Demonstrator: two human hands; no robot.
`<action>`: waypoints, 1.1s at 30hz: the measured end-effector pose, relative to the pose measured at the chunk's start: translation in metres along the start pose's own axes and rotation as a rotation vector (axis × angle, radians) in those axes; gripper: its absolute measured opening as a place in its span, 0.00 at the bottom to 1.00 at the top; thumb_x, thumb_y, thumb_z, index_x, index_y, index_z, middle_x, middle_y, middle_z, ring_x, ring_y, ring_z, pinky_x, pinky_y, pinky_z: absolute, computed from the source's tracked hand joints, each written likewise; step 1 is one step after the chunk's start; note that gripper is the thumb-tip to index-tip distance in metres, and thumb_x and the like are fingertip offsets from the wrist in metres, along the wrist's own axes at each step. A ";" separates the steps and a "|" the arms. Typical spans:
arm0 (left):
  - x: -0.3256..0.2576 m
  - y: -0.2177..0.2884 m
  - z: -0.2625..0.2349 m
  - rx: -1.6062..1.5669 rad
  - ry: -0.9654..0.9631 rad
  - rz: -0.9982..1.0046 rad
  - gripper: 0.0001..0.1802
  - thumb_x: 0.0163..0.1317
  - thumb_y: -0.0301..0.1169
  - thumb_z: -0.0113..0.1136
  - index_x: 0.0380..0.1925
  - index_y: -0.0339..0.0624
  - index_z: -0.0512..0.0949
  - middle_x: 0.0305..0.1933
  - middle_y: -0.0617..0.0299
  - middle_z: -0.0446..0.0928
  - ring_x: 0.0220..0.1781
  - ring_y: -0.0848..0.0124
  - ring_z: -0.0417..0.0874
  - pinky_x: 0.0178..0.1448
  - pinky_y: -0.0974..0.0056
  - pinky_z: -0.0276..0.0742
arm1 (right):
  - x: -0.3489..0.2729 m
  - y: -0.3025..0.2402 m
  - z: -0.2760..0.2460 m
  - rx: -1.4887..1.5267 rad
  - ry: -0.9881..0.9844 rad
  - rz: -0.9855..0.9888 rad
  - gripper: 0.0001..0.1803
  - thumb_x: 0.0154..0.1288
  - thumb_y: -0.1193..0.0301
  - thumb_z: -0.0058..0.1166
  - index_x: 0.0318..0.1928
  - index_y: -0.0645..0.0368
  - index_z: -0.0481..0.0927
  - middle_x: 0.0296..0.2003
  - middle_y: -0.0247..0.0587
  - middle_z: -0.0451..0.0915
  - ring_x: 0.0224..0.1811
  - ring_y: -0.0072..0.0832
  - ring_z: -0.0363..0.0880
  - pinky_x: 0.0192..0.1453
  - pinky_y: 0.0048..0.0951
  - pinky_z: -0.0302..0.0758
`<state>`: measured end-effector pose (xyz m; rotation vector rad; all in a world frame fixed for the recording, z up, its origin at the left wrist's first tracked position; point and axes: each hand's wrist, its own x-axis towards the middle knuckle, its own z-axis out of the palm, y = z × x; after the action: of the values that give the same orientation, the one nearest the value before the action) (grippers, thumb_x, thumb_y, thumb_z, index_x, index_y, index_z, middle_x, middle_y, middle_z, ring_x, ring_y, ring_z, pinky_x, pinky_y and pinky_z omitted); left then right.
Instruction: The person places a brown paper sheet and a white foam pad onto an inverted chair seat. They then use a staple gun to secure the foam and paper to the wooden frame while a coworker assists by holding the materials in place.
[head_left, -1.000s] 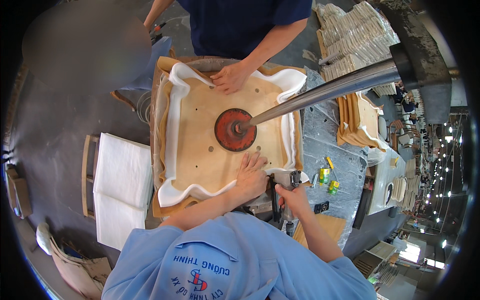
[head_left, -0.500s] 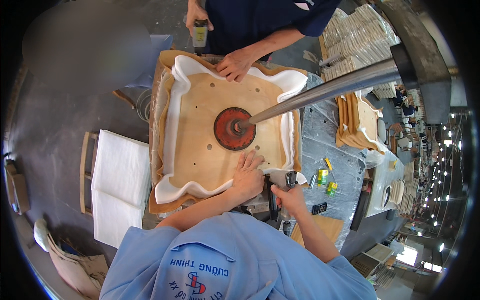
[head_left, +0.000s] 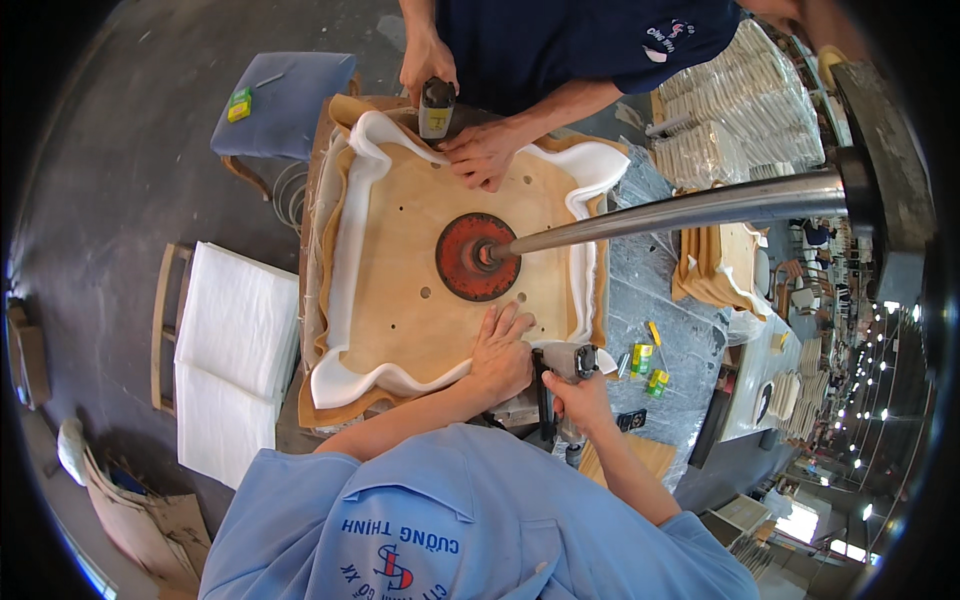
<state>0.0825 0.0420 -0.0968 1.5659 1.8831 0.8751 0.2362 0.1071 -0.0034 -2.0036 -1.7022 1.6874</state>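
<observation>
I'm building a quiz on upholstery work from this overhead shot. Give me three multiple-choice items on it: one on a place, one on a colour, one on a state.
1. Where does the left hand rest?
A. on the plywood seat board
B. on the white cushion stack
C. on the floor

2. What colour is the round press pad on the board?
A. green
B. red
C. white

3. How is the right hand?
A. open and empty
B. flat on the board
C. closed around the staple gun

Answers: 1 A, its fingers spread on the wood at the near edge; 2 B, the disc is red; 3 C, its fingers wrap the tool's grip.
</observation>
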 end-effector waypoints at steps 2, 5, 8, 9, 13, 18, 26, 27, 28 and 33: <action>0.000 0.000 0.000 0.012 -0.012 0.007 0.13 0.53 0.34 0.67 0.33 0.37 0.90 0.69 0.58 0.73 0.86 0.50 0.53 0.88 0.40 0.40 | 0.003 0.004 0.002 -0.052 0.017 -0.039 0.13 0.65 0.67 0.73 0.41 0.63 0.86 0.23 0.33 0.81 0.16 0.21 0.75 0.19 0.29 0.69; 0.000 0.000 0.001 0.034 0.097 0.049 0.12 0.57 0.35 0.64 0.29 0.39 0.90 0.70 0.57 0.72 0.85 0.50 0.55 0.87 0.39 0.42 | 0.007 0.003 -0.001 -0.048 0.032 -0.040 0.14 0.65 0.65 0.74 0.40 0.63 0.86 0.20 0.33 0.80 0.15 0.22 0.75 0.18 0.31 0.69; -0.004 0.009 -0.012 0.167 -0.026 0.003 0.12 0.57 0.35 0.65 0.33 0.38 0.90 0.70 0.53 0.73 0.85 0.48 0.56 0.87 0.37 0.41 | 0.012 0.007 0.003 -0.077 0.059 -0.025 0.15 0.63 0.64 0.75 0.38 0.63 0.86 0.21 0.35 0.81 0.15 0.24 0.76 0.18 0.32 0.70; -0.011 0.021 -0.020 0.262 0.101 0.000 0.11 0.58 0.33 0.66 0.38 0.38 0.87 0.69 0.51 0.75 0.82 0.46 0.63 0.83 0.39 0.53 | 0.011 0.007 0.005 -0.080 0.041 -0.050 0.15 0.63 0.64 0.75 0.39 0.63 0.86 0.21 0.35 0.81 0.16 0.24 0.77 0.19 0.32 0.71; -0.052 0.045 -0.094 -0.292 -0.499 -0.059 0.14 0.60 0.35 0.69 0.41 0.39 0.83 0.62 0.52 0.78 0.71 0.47 0.73 0.72 0.45 0.68 | 0.010 0.013 0.003 -0.052 0.000 -0.037 0.17 0.65 0.62 0.74 0.43 0.63 0.86 0.23 0.34 0.82 0.16 0.23 0.78 0.19 0.30 0.75; -0.131 -0.003 -0.161 0.168 -0.197 0.028 0.20 0.58 0.42 0.75 0.44 0.41 0.81 0.50 0.53 0.78 0.59 0.51 0.77 0.66 0.49 0.72 | 0.003 0.006 0.007 -0.082 0.047 -0.056 0.15 0.66 0.65 0.73 0.41 0.63 0.84 0.22 0.32 0.79 0.15 0.21 0.75 0.18 0.28 0.71; -0.116 -0.066 -0.134 0.465 -0.256 0.336 0.16 0.64 0.42 0.68 0.40 0.41 0.85 0.46 0.52 0.79 0.54 0.53 0.79 0.61 0.50 0.72 | 0.000 -0.006 0.007 -0.127 0.080 -0.034 0.20 0.63 0.63 0.75 0.45 0.65 0.84 0.23 0.35 0.80 0.17 0.22 0.77 0.19 0.29 0.72; -0.111 -0.070 -0.133 0.484 -0.269 0.373 0.16 0.65 0.42 0.66 0.38 0.40 0.85 0.45 0.52 0.79 0.53 0.53 0.79 0.59 0.50 0.72 | -0.001 -0.007 0.008 -0.119 0.083 -0.038 0.20 0.63 0.63 0.75 0.45 0.65 0.84 0.22 0.35 0.80 0.17 0.22 0.77 0.19 0.29 0.72; -0.108 -0.072 -0.133 0.474 -0.278 0.380 0.15 0.66 0.42 0.66 0.37 0.40 0.86 0.45 0.51 0.80 0.53 0.52 0.79 0.59 0.50 0.72 | -0.002 -0.009 0.008 -0.111 0.085 -0.043 0.20 0.63 0.63 0.75 0.45 0.65 0.84 0.22 0.34 0.80 0.17 0.22 0.77 0.19 0.29 0.72; -0.092 -0.072 -0.137 0.455 -0.410 0.401 0.15 0.68 0.43 0.64 0.32 0.45 0.88 0.43 0.52 0.81 0.51 0.53 0.81 0.57 0.50 0.72 | -0.004 -0.008 0.009 -0.177 0.104 -0.031 0.19 0.64 0.62 0.73 0.45 0.64 0.85 0.25 0.36 0.84 0.19 0.23 0.79 0.22 0.30 0.75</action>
<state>-0.0485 -0.0762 -0.0634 2.2489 1.5581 0.2335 0.2252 0.1029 0.0003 -2.0836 -1.8956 1.4419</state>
